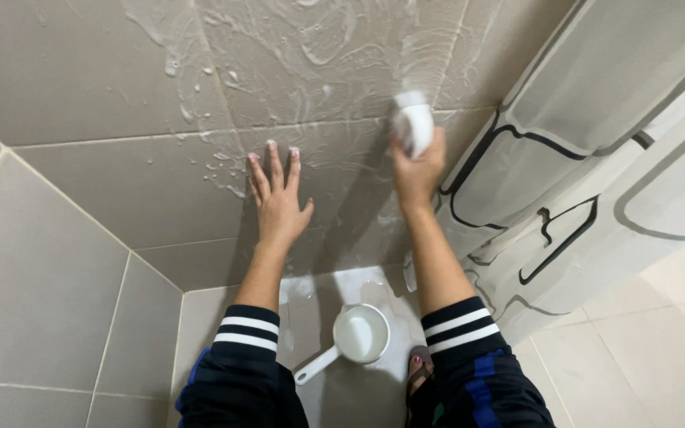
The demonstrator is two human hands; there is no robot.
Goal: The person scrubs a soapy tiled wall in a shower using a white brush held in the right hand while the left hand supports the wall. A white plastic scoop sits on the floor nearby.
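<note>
One white sponge (414,123) is held in the closed right hand (418,170); the left hand (279,202), empty, is spread flat on the soapy wall (120,182). One white dipper (354,337) is seen on the floor (660,341).

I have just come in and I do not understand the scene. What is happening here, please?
A person is in a tiled shower corner. The left hand lies flat on the soapy wall. The right hand presses a white scrubber against the same wall, where foam streaks spread. On the wet floor below stands a white dipper with a handle. A shower curtain hangs on the right.
</note>
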